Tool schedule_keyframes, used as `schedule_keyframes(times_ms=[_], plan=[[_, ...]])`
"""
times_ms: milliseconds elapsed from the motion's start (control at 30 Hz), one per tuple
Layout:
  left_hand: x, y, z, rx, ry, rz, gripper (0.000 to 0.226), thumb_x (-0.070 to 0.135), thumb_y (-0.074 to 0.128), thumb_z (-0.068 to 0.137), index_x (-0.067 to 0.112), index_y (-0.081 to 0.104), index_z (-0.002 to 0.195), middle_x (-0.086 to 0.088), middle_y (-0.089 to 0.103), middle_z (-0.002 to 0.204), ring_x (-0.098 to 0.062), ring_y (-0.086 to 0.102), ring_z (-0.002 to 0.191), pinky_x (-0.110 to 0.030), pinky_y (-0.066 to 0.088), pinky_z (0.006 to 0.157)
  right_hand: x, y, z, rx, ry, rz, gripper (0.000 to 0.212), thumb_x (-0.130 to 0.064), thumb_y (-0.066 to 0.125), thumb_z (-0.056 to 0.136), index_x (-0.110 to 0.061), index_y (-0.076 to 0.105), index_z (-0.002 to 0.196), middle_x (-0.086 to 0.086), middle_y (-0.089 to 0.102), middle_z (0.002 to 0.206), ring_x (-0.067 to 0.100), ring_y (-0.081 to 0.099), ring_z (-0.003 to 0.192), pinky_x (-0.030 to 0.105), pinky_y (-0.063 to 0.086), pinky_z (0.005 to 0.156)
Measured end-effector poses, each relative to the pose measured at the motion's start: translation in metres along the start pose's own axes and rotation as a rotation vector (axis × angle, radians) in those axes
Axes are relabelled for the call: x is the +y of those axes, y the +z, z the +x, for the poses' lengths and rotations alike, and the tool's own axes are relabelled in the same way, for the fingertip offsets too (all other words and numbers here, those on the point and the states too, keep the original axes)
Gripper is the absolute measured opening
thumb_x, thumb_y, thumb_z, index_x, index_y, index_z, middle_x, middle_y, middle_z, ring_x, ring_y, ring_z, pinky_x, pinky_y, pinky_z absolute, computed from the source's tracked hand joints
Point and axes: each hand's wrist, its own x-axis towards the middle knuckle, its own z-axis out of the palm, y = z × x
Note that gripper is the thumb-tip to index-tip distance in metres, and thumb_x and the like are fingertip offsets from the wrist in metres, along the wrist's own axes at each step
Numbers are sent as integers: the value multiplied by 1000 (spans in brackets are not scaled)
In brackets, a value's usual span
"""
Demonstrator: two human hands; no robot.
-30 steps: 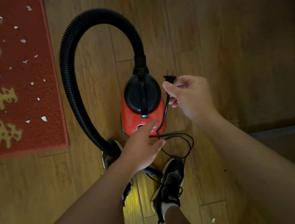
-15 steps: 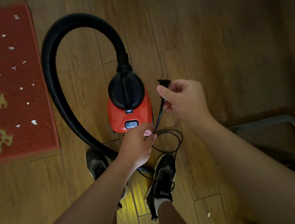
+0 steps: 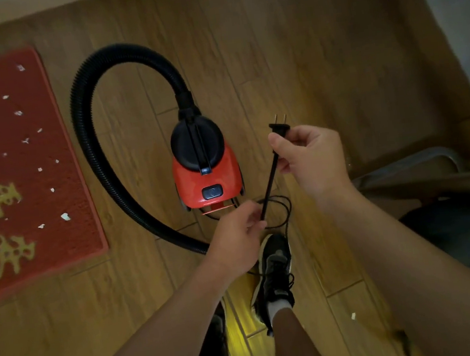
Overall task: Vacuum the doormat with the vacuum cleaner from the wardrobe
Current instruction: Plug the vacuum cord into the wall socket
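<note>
Now we stand on the wooden floor with the vacuum cleaner just ahead of our right shoe. Its red body with the black top sits on the boards. Its black hose rises from the front, loops to the left and runs back down past the body toward our left hand, where it passes out of sight.

Our right hand holds the plug, the grip pinching it between thumb and forefinger, with the two prongs pointing away from us. The cord runs straight from the plug down to our left hand, whose grip pinches it between thumb and fingertips just behind the cleaner's rear. More slack cord lies in a loop on the floor between the cleaner and our right shoe.

The doormat, red with gold characters, lies flat on the floor to the left, beside the hose but apart from it. White scraps are scattered across it. A metal frame shows at the right edge.
</note>
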Motion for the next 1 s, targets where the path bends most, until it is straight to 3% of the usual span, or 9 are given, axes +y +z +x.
schedule_keyframes(times_ms=[100,233,333,433,567,733,1000], plan=[[-1,4,-13,-51,52,-7,18,3,58,99,20,60,94,11,64,88,5,61,85,-7,44,79,5,-8,-23,66,20,63,17,-18,72,92,-9,71,78,16,71,71,18,64,57,27,53,53],[2,7,-30,-135,59,18,12,6,55,102,14,60,94,0,67,92,-4,63,89,-12,46,78,11,-25,-54,160,62,95,16,-18,70,93,-10,71,79,5,72,67,13,67,57,24,55,53],[10,13,-42,-186,71,42,15,8,55,103,19,60,94,8,67,94,7,62,91,-5,46,78,14,-39,-75,218,83,99,16,-20,70,93,-10,71,81,5,72,69,13,68,59,25,57,57],[19,26,-50,-235,59,38,11,12,55,103,17,61,96,10,68,97,11,62,93,-7,47,79,17,-54,-90,284,95,130,16,-22,70,93,-9,71,83,5,72,70,11,67,58,22,57,57],[29,46,-58,-266,47,43,17,16,56,103,27,60,91,11,70,101,6,64,102,-12,48,80,27,-79,-106,341,106,159,13,-24,70,93,-14,71,84,1,71,70,11,67,59,22,57,58],[39,81,-73,-339,61,96,24,16,58,102,31,59,85,9,72,97,-5,69,98,-32,54,88,45,-111,-127,415,115,200,16,-25,71,92,-12,73,83,7,72,71,14,65,59,27,60,61],[59,138,-116,-353,97,155,23,18,61,101,34,60,84,8,71,93,-6,70,93,-28,54,85,68,-175,-178,470,77,238,19,-23,72,92,-6,74,83,14,73,74,15,64,58,31,59,61]])
